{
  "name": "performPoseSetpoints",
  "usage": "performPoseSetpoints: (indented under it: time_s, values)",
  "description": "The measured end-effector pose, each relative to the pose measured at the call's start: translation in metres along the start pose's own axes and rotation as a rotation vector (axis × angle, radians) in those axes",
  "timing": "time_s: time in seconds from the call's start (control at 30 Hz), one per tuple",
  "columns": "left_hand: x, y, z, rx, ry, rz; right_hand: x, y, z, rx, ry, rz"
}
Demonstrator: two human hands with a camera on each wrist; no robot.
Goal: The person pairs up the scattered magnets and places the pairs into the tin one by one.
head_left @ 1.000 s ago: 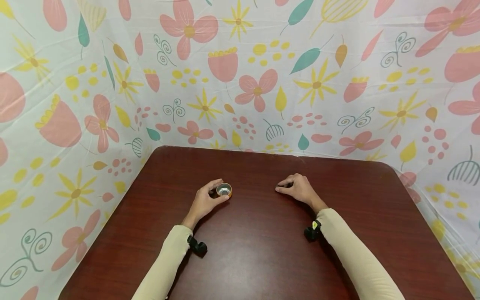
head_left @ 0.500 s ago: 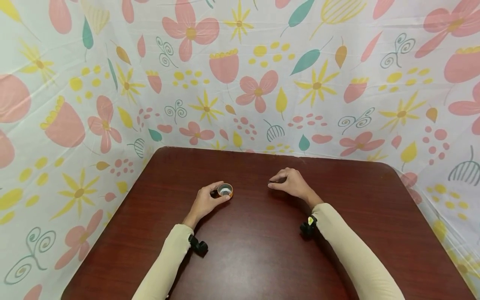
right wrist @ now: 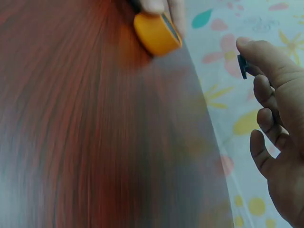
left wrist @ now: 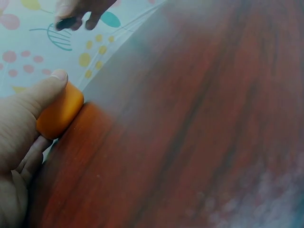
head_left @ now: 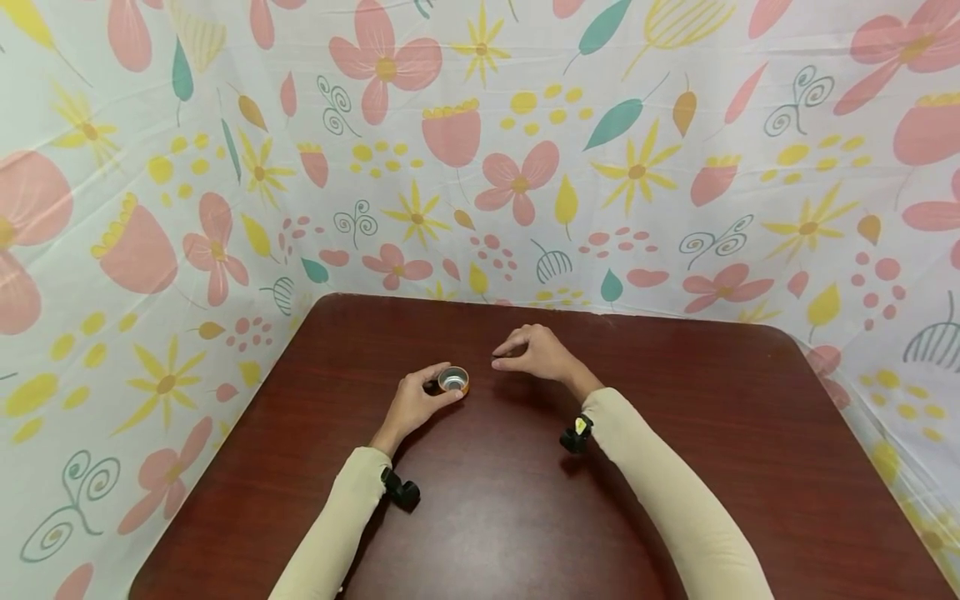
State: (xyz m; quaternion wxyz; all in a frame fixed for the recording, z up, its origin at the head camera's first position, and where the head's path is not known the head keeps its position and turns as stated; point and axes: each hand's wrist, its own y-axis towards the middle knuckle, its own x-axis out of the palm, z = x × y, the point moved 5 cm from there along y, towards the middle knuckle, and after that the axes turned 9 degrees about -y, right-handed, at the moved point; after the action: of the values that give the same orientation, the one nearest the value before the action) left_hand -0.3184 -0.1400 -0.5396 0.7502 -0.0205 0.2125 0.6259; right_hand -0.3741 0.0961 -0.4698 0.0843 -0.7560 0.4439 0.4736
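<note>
A small round orange tin [head_left: 453, 381] with an open top and a silvery inside stands on the table. My left hand [head_left: 416, 402] grips its side with the thumb in front and fingers behind. In the left wrist view the orange wall of the tin [left wrist: 61, 111] shows beside the thumb. My right hand [head_left: 542, 355], raised over the table just right of the tin, pinches a small thin black piece [right wrist: 242, 67] between thumb and index finger. Its other fingers are loosely bent. What kind of piece it is, I cannot tell.
A dark reddish-brown wooden table [head_left: 487, 517] lies under both hands. Behind it and to the sides hangs a white cloth [head_left: 465, 183] with flowers and leaves. Each wrist carries a black strapped camera [head_left: 576, 435].
My right hand has moved left and slightly away from me, toward the tin, with the small black piece pinched in it. The left hand keeps hold of the tin in nearly the same spot.
</note>
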Motion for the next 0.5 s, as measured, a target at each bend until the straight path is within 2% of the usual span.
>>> performPoseSetpoints:
  time_s: [0.27,0.5]
  values:
    - [-0.003,-0.001,-0.001,-0.006,-0.004,-0.005,0.036,0.024,-0.022,-0.031,0.039,-0.021]
    - [-0.001,0.000,-0.001,-0.001,-0.011,-0.005,0.060,0.030,-0.024,0.031,0.047,-0.022]
